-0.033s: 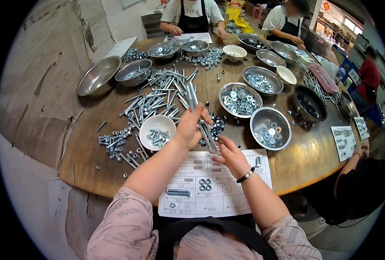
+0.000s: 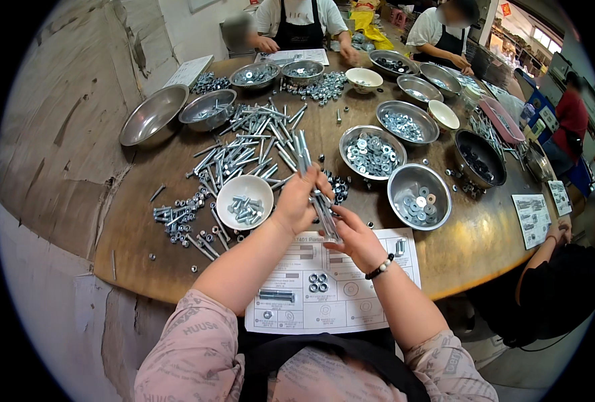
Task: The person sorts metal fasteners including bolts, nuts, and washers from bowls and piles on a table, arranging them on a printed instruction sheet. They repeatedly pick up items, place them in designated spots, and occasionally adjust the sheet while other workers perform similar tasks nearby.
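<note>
My left hand (image 2: 299, 201) is closed round a bundle of long silver bolts (image 2: 325, 220), which slants across the palm and sticks out at both ends. My right hand (image 2: 358, 242), with a beaded bracelet at the wrist, meets the bundle's lower end, its fingertips on the bolts. Under my hands lies a printed sheet (image 2: 394, 295). On it are long bolts (image 2: 276, 295) side by side, several nuts (image 2: 318, 283) grouped together and short bolts (image 2: 399, 246) near its right edge. A heap of long bolts (image 2: 244, 151) spreads beyond my left hand.
Left of my hands stands a white bowl (image 2: 226, 195) with short bolts. Dark nuts (image 2: 341, 189) lie behind my hands. Steel bowls of washers (image 2: 372, 155) stand to the right, with a black bowl (image 2: 492, 177) farther along. Other people (image 2: 301, 23) sit round the wooden table (image 2: 170, 268).
My right hand has come slightly closer to the bundle, and its fingertips now rest against the lower ends. The bundle has shifted slightly right and down with my left hand.
</note>
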Motion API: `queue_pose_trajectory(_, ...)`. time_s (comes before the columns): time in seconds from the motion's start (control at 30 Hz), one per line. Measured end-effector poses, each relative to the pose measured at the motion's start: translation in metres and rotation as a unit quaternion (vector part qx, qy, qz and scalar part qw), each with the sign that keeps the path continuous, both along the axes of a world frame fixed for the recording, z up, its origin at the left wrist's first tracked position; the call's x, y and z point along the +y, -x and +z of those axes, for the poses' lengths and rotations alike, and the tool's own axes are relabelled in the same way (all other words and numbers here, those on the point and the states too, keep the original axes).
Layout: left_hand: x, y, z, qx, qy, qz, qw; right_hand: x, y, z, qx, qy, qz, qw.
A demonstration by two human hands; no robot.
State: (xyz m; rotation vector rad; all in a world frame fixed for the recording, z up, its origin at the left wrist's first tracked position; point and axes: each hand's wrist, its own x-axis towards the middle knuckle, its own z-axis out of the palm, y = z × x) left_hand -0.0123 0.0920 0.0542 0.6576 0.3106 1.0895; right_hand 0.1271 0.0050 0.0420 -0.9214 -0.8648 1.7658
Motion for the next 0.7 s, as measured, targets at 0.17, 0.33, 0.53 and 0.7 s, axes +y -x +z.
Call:
queue_pose_trajectory(0.17,-0.018,0.007,-0.015,0.033,0.059,-0.023,0.997,-0.01,-0.006,-0.007,-0.108,0.029,0.09,0.99)
queue_pose_trajectory(0.33,-0.017,0.021,0.006,0.121,0.027,0.053,0.991,-0.05,-0.057,0.0,-0.249,0.012,0.05,0.967)
queue_pose_trajectory(0.53,-0.033,-0.006,-0.025,0.677,-0.409,-0.013,0.611,-0.064,-0.107,0.002,-0.252,0.011,-0.152,0.956)
queue_pose_trajectory(0.7,-0.062,-0.037,-0.061,0.692,-0.617,0.039,0.372,-0.055,-0.106,-0.015,-0.379,-0.056,-0.133,0.914)
